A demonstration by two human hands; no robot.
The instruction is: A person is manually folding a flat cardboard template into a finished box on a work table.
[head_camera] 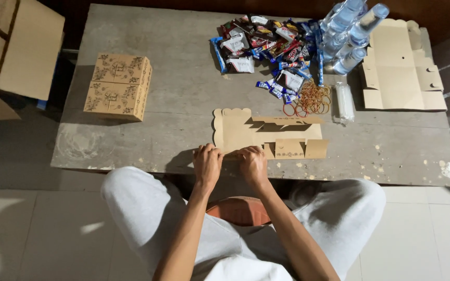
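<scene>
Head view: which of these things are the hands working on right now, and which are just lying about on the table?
In hand:
- flat cardboard box blank, near edge pressed by left hand and right hand

Lying about:
- two finished printed boxes
- pile of snack packets
- rubber bands
- water bottles
- stack of flat blanks

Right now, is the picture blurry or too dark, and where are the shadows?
Head view: mostly sharp, lit from above; the table is evenly lit. Small shadows sit under both hands, left hand and right hand, on the flat cardboard box. The top edge is dark; the edges look slightly bent.
</scene>
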